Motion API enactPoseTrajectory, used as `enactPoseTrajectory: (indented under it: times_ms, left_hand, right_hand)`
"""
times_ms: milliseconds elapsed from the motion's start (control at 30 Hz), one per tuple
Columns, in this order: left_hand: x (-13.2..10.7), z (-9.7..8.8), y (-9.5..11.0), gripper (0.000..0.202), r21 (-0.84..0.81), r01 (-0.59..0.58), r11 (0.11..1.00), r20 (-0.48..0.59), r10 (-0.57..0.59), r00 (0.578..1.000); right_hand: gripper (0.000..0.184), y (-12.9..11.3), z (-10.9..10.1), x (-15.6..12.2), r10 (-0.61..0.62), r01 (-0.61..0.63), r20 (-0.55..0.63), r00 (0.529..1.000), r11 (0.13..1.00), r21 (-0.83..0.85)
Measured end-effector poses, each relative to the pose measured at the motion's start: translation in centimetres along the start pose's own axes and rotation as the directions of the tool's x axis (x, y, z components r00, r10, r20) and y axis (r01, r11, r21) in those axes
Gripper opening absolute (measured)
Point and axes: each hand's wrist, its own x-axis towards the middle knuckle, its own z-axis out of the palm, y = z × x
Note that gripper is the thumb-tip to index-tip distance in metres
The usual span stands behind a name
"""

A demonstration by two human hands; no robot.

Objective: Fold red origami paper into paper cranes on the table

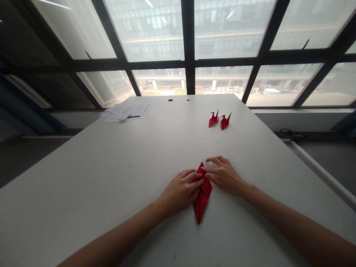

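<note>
Resting bent fingers of the left hand [180,191] across a folded red paper diamond [206,188] on the white bench [111,167], clamped or merely laid there impossible to tell; holding fingers of the right hand [222,173] apart at its upper right edge. Could crease crookedly or slide, likely from uneven pressure or a nudge at that edge.

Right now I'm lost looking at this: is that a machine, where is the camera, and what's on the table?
No machine: these are a person's two bare hands, seen by a camera worn on their head. The left hand rests over a folded red paper on the white table; the right hand has its fingers at the paper's upper end. Farther off, two red paper cranes stand toward the right, and loose sheets lie toward the left. Windows are beyond.
</note>
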Motion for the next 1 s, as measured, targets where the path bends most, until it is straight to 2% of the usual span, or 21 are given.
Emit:
enactPoseTrajectory:
  times_ms: [133,367,567,1000]
  left_hand:
    - [-0.02,0.18,-0.13,0.032,0.006,-0.017,1.000,-0.017,0.017,1.000]
    - [-0.02,0.19,-0.02,0.027,0.024,-0.036,0.999,-0.015,0.036,0.999]
    - [0.00,0.36,0.00,0.027,0.025,-0.040,0.999,-0.031,0.041,0.999]
    - [0.12,0.26,0.03,0.025,0.039,-0.060,0.997,-0.042,0.062,0.997]
  right_hand:
    - [0.030,0.14,0.09,-0.01,0.025,-0.024,0.025,0.999,0.999,-0.042]
    - [0.030,0.66,0.24,0.35,0.065,-0.066,-0.052,0.997,0.998,-0.007]
    - [0.029,0.36,0.03,0.33,0.038,-0.037,0.004,0.999,0.999,-0.036]
    - [0.031,0.26,0.28,0.36,0.011,-0.010,0.009,1.000,0.994,-0.104]
